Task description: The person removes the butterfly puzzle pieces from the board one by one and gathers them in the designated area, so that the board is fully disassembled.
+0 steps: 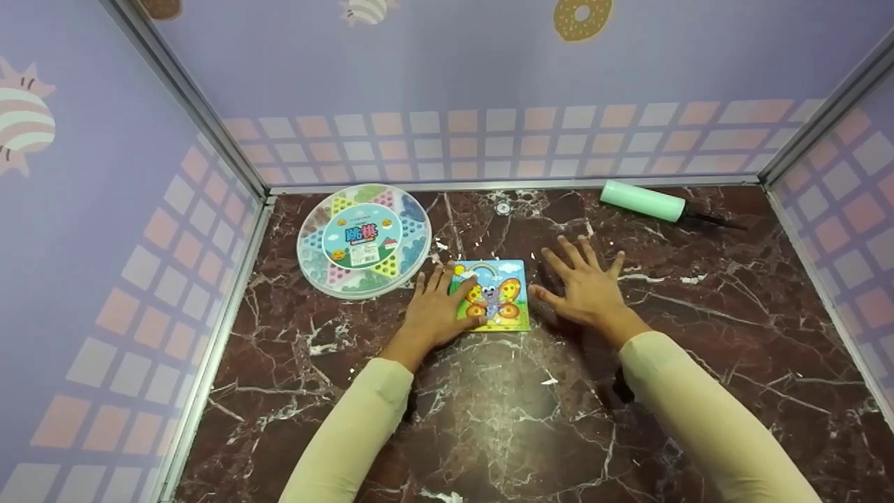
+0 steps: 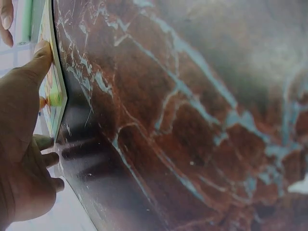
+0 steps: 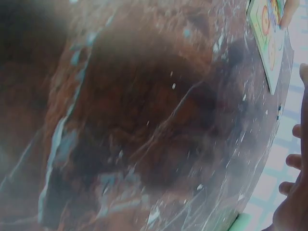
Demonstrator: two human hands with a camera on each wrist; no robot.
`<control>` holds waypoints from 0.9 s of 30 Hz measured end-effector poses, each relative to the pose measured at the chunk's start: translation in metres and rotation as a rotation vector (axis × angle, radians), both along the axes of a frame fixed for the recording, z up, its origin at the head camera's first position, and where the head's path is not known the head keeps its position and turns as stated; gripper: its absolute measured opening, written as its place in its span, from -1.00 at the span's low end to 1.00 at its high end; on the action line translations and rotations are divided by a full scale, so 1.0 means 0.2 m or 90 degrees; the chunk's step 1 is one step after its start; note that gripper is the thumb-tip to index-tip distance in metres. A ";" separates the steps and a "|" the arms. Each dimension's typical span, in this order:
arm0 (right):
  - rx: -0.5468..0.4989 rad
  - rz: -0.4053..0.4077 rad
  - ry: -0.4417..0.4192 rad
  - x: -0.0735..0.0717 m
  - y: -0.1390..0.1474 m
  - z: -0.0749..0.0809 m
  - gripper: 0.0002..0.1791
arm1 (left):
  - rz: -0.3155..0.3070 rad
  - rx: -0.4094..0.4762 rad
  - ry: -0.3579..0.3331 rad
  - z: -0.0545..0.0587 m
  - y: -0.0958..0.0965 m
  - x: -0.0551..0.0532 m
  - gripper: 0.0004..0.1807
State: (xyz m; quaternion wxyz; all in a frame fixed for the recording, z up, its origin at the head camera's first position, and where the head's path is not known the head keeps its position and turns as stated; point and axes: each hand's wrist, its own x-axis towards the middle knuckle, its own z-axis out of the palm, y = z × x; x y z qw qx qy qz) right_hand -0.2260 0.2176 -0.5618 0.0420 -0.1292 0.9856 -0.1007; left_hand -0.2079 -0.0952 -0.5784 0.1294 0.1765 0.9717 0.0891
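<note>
Legible text, head view: two large characters, "跳棋", blue and red, on the central disc (image 1: 335,236) of the round game box (image 1: 364,242). Below them, a white sticker (image 1: 364,256) with a barcode; its print too small to read. Above the characters, a short line of fine print (image 1: 360,219), likewise too small to make out

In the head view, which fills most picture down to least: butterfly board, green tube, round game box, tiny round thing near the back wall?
Largest to smallest:
Round game box
Butterfly board, partly under the left hand
Green tube, long but slim
Tiny round thing
</note>
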 end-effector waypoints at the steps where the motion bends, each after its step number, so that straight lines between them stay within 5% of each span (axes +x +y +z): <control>1: 0.000 0.005 0.002 0.00 -0.01 0.00 0.00 | 0.001 0.002 -0.001 0.00 0.00 0.00 -0.02; 27: -0.006 0.138 -0.006 -0.02 -0.37 -0.02 -0.29 | 0.008 0.016 0.003 -0.02 0.00 -0.01 -0.10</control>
